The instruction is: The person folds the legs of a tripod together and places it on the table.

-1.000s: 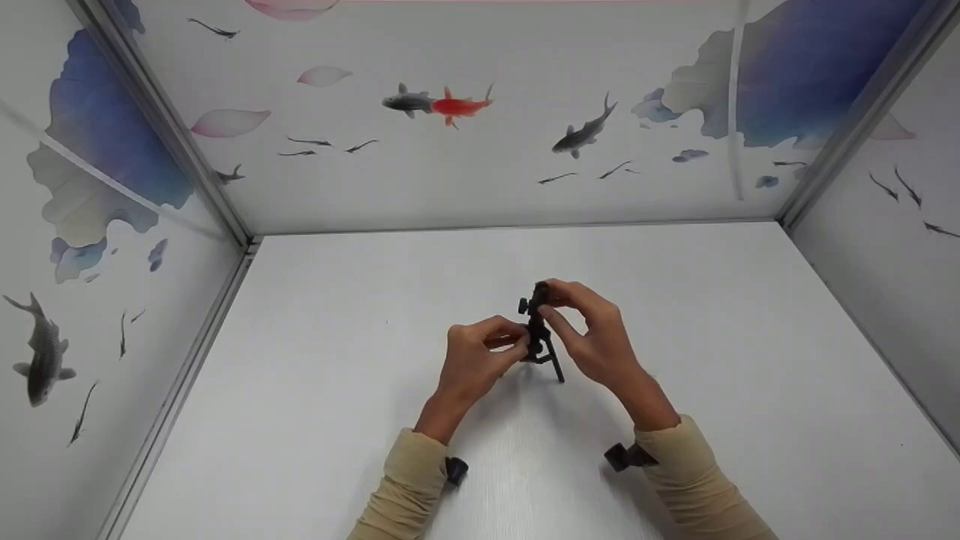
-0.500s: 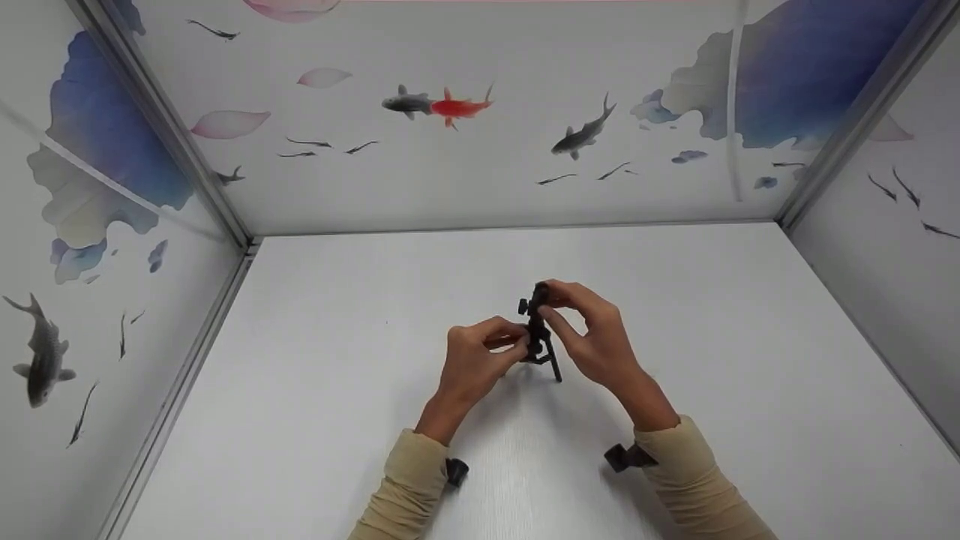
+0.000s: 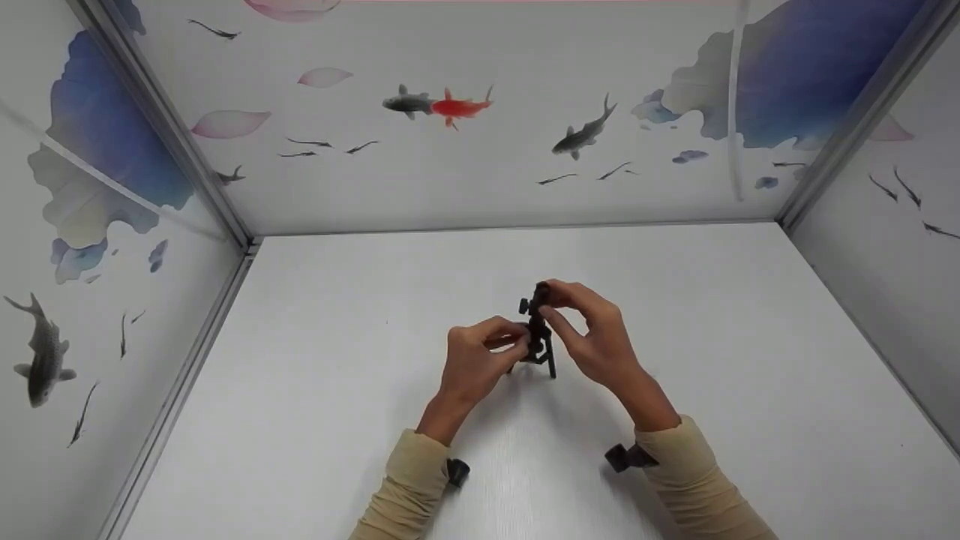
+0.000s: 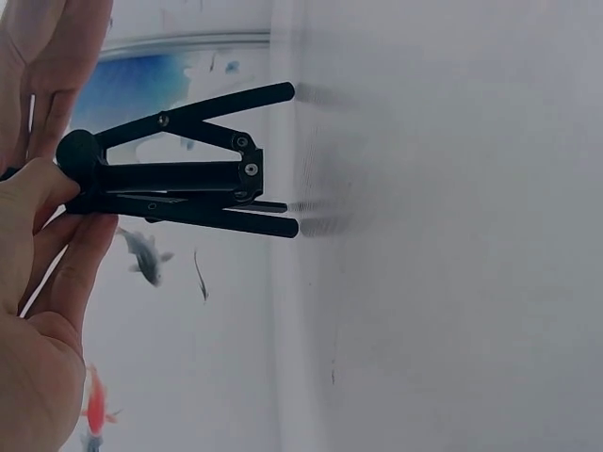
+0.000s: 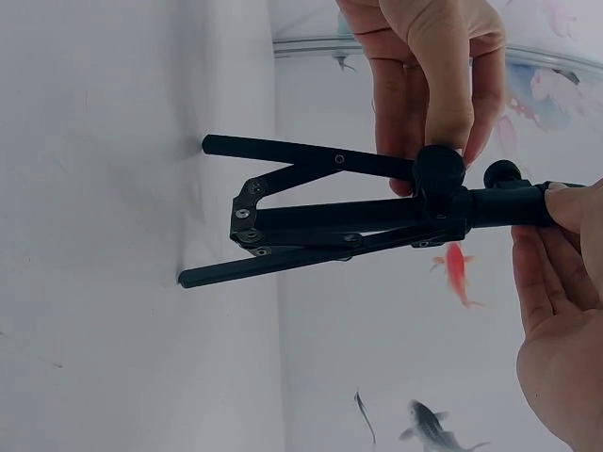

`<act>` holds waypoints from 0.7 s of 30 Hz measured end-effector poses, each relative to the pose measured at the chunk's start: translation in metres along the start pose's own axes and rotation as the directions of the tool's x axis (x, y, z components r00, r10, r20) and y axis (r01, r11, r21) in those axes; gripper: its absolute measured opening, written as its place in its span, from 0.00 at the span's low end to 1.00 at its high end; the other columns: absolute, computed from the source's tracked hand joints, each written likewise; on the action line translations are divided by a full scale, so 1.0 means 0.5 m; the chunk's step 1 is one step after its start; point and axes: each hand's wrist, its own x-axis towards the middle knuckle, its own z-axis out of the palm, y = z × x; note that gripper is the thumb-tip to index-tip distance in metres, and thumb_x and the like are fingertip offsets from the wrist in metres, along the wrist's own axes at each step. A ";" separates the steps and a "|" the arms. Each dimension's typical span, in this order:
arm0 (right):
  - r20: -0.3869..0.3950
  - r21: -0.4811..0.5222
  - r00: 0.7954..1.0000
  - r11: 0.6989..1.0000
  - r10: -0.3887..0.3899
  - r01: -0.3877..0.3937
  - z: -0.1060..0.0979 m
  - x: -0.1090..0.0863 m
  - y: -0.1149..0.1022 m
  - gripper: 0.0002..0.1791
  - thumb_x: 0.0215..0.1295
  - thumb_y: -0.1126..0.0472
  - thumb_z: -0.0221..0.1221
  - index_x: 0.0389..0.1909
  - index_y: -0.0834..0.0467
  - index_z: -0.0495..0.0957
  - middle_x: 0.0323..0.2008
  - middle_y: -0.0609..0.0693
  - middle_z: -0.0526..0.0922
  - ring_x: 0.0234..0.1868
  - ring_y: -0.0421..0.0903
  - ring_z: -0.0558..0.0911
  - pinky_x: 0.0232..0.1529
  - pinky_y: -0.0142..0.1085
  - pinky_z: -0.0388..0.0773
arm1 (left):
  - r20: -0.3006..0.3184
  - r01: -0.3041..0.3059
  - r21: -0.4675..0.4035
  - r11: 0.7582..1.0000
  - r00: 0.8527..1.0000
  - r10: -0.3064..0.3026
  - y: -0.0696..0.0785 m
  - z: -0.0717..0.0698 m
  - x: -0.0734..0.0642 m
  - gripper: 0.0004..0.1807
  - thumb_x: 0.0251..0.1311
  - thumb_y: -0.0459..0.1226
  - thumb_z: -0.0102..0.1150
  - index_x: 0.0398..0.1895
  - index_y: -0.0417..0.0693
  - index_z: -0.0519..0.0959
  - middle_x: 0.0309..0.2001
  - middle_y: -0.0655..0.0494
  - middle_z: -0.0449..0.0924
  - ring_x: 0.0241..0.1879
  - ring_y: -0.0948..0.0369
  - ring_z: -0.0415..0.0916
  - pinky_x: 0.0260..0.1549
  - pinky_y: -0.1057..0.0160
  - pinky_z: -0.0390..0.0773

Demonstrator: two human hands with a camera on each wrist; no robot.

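Note:
A small black tripod (image 3: 536, 321) stands upright between my two hands, its legs partly spread and their feet at or just above the tabletop. My left hand (image 3: 474, 361) pinches it low on the body, with thumb and fingertips at the large round knob (image 5: 440, 172) where the legs join. Higher up, my right hand (image 3: 596, 337) grips the column near its top between thumb and fingers. A smaller knob (image 5: 502, 172) sticks out of the column between the hands. The leg braces (image 4: 217, 134) show in the left wrist view. My right fingers hide the tripod's top.
The white table (image 3: 337, 337) spreads around the tripod. White panels with painted fish (image 3: 461, 107) enclose its back and sides, joined by grey metal corner posts (image 3: 172, 127). Black wrist devices (image 3: 457, 472) sit at both tan sleeves (image 3: 409, 465).
The tripod's legs have turned slightly: the near right foot has shifted left, and another leg now shows below my left fingers. Both hands keep nearly the same place and grip.

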 end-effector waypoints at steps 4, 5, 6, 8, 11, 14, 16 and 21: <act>-0.003 0.004 1.000 1.000 -0.005 0.005 0.001 0.001 0.000 0.22 0.74 0.69 0.66 0.67 0.56 0.82 0.54 0.50 0.90 0.55 0.49 0.89 0.63 0.29 0.82 | -0.003 -0.001 -0.009 1.000 1.000 0.001 0.001 0.000 0.000 0.07 0.63 0.26 0.73 0.40 0.43 0.91 0.38 0.53 0.94 0.42 0.60 0.94 0.44 0.67 0.90; -0.002 0.003 1.000 1.000 -0.006 0.006 0.001 0.001 0.000 0.22 0.74 0.69 0.66 0.67 0.56 0.82 0.54 0.50 0.89 0.55 0.49 0.89 0.63 0.29 0.83 | -0.003 0.000 -0.011 1.000 1.000 0.000 0.001 0.000 0.000 0.06 0.63 0.26 0.73 0.40 0.43 0.91 0.38 0.53 0.94 0.42 0.61 0.94 0.45 0.66 0.90; -0.001 0.000 1.000 1.000 -0.008 0.008 0.000 0.001 0.000 0.22 0.74 0.69 0.66 0.67 0.56 0.82 0.54 0.50 0.89 0.55 0.48 0.89 0.63 0.29 0.83 | -0.003 0.000 -0.013 1.000 1.000 0.000 0.001 0.000 0.000 0.07 0.63 0.25 0.73 0.40 0.43 0.91 0.38 0.53 0.94 0.42 0.60 0.94 0.45 0.66 0.90; 0.000 -0.003 1.000 1.000 -0.009 0.009 0.001 0.001 -0.001 0.22 0.74 0.69 0.66 0.67 0.56 0.82 0.54 0.50 0.89 0.55 0.48 0.89 0.63 0.30 0.83 | -0.003 0.001 -0.019 1.000 1.000 -0.001 0.002 0.000 0.000 0.07 0.63 0.25 0.74 0.40 0.43 0.91 0.38 0.53 0.94 0.43 0.60 0.94 0.45 0.66 0.90; 0.000 -0.007 1.000 1.000 -0.002 0.002 0.000 0.002 -0.001 0.22 0.74 0.69 0.67 0.67 0.57 0.82 0.54 0.51 0.89 0.55 0.48 0.89 0.63 0.30 0.83 | -0.005 -0.001 -0.022 1.000 1.000 0.001 0.001 0.001 0.000 0.07 0.63 0.25 0.73 0.40 0.43 0.91 0.38 0.52 0.94 0.43 0.60 0.94 0.45 0.66 0.90; 0.002 -0.005 1.000 1.000 0.006 -0.006 0.000 0.002 -0.001 0.22 0.74 0.69 0.67 0.66 0.58 0.82 0.54 0.52 0.89 0.55 0.47 0.89 0.63 0.30 0.83 | -0.011 -0.003 -0.021 1.000 1.000 0.002 0.001 0.002 0.000 0.07 0.63 0.25 0.73 0.40 0.43 0.91 0.38 0.52 0.94 0.43 0.60 0.94 0.44 0.66 0.90; 0.006 -0.007 1.000 1.000 0.009 -0.009 0.000 0.002 -0.002 0.22 0.74 0.69 0.67 0.66 0.58 0.82 0.54 0.52 0.89 0.56 0.46 0.89 0.63 0.30 0.83 | -0.013 0.001 -0.022 1.000 1.000 -0.002 0.001 0.002 0.000 0.07 0.63 0.25 0.73 0.40 0.43 0.91 0.38 0.52 0.94 0.43 0.60 0.94 0.44 0.66 0.90; 0.012 -0.011 1.000 1.000 0.004 -0.004 -0.001 0.001 0.000 0.21 0.75 0.67 0.66 0.67 0.58 0.82 0.55 0.51 0.89 0.57 0.46 0.89 0.64 0.30 0.83 | -0.015 0.017 -0.021 1.000 1.000 -0.017 0.002 0.003 0.000 0.07 0.62 0.24 0.73 0.39 0.43 0.91 0.39 0.52 0.94 0.43 0.61 0.94 0.45 0.66 0.90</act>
